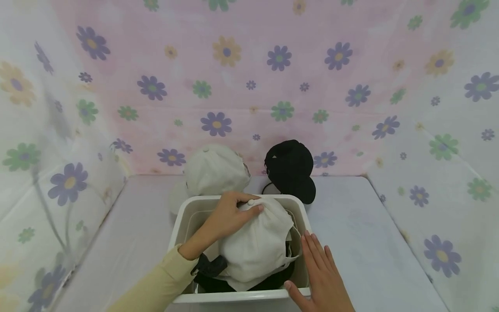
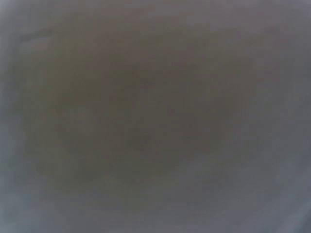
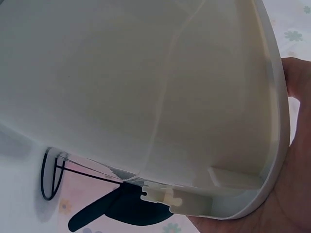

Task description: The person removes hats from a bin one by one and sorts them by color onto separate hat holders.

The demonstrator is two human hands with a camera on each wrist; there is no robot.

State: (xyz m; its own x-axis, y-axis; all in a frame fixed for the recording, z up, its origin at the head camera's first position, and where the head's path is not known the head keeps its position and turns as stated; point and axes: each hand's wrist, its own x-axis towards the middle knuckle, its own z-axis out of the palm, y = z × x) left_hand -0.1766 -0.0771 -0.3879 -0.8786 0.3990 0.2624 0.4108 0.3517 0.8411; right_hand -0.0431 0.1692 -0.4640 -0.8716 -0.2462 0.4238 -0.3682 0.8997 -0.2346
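Note:
A plastic bin point(image 1: 234, 297) in off-white holds several caps. My left hand point(image 1: 228, 216) reaches in over its far left side and grips the crown of a white cap point(image 1: 255, 247), thumb and fingers close to the top button. Below this cap, something black point(image 1: 273, 281) shows at the front of the bin. My right hand point(image 1: 325, 273) rests at the bin's right front corner, its fingers straight along the side wall; the right wrist view shows this hand point(image 3: 296, 141) against the rim. Only a dark blur appears in the left wrist view.
Behind the bin, a second white cap point(image 1: 216, 171) sits at the left and a black cap point(image 1: 290, 167) at the right, near a black wire stand point(image 3: 52, 174). Flowered cloth point(image 1: 249, 99) walls the white table point(image 1: 351, 234) on three sides.

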